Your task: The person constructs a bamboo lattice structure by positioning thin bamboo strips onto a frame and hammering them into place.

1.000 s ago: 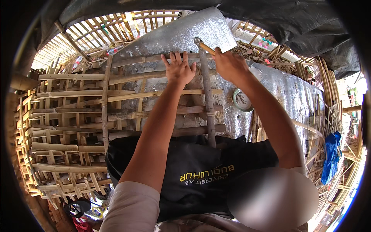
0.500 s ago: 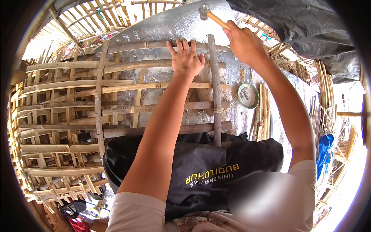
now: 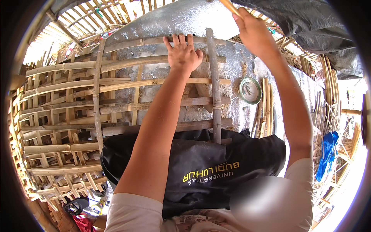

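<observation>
head view: left hand (image 3: 184,54) flat, steadying the slatted bamboo lattice frame (image 3: 154,83); right hand (image 3: 253,33) gripping a raised wooden handle (image 3: 231,6), probably a hammer's; next, a strike onto the upright bamboo strip (image 3: 213,85).

the bamboo lattice frame (image 3: 154,83) lies flat over silvery sheeting, its long pale slats running crosswise and bound to upright slats. the left hand (image 3: 184,55) presses palm-down on the top slat, fingers spread, just beside a grey upright slat (image 3: 213,89). the right hand (image 3: 253,33) is raised above the frame's far edge, fist closed round a light wooden handle (image 3: 230,6) whose head is out of view.
</observation>
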Tool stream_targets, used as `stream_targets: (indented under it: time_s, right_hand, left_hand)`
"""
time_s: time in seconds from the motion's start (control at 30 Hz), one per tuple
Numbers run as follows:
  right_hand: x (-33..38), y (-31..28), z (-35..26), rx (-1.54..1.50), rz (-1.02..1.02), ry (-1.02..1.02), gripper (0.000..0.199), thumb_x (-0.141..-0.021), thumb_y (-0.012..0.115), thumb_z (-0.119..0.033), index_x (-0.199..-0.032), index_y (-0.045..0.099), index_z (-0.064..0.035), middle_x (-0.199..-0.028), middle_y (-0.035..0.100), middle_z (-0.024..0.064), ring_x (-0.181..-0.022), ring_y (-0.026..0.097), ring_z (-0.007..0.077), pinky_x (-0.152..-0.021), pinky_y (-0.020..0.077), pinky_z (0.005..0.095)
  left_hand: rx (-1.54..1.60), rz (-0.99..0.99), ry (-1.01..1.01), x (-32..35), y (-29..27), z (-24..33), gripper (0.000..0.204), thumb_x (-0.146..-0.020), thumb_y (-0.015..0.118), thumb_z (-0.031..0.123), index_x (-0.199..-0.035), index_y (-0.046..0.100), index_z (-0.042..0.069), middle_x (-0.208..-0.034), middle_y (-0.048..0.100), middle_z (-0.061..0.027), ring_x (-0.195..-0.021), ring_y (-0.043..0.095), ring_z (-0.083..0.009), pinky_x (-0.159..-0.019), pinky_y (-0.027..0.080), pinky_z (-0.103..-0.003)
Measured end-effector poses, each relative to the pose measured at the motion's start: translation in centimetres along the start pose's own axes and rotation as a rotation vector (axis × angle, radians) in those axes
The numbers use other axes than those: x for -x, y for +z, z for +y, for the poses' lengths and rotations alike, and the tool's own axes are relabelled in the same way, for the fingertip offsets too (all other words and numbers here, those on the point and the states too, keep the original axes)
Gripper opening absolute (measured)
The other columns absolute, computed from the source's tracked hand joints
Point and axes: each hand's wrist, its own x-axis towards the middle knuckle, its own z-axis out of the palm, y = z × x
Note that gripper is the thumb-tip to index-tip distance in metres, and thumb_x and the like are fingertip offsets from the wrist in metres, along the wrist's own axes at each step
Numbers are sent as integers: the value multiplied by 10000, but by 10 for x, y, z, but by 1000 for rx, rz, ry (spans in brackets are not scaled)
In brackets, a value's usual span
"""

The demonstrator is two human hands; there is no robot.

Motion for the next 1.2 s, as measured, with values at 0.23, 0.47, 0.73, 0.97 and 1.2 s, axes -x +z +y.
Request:
stream_targets:
  time_s: [0.23,0.47,0.73,0.97,1.2]
  right_hand:
    - [91,-3,14,-946,-382,611,309,-1026,449,-373,-996,531,-76,-574,443,-6,-425,391,123,-401,320,262]
    - [255,-25,68,-2417,-34,1105,222,-1035,448,-279,-1047,524,-70,-640,349,-64,-486,322,17,-372,276,161]
    - [273,-6,126,-2733,350,1159,352,-1056,371,-304,-781,405,-87,-615,338,-32,-496,351,73,-439,349,209]
    - [277,-7,97,-2812,52,1054,282,-1049,395,-255,-856,467,-62,-631,361,-37,-506,368,65,-458,362,217]
    - [286,-6,114,-2827,278,1046,368,-1048,387,-278,-725,400,-101,-613,341,-41,-525,388,73,-498,409,215]
  left_hand:
    - [-27,-5,-3,2,-2,-1,649,-969,287,500,-1494,302,117,-1492,349,-166,-1423,267,-333,-1166,127,-614]
    - [78,325,66,-2,27,-15,679,-991,249,533,-1496,280,80,-1518,302,-169,-1456,195,-339,-1170,112,-614]
    - [800,776,-532,69,1,-21,332,-851,617,165,-1077,467,-28,-1077,482,-217,-1002,491,-387,-851,395,-521]
    - [1235,805,-1062,82,1,-45,448,-872,642,150,-1142,408,-121,-1156,452,-287,-1057,520,-425,-921,435,-492]
    - [1952,560,-1313,87,-9,-31,402,-955,558,249,-1191,529,-75,-1161,599,-140,-1034,635,-311,-838,530,-451]
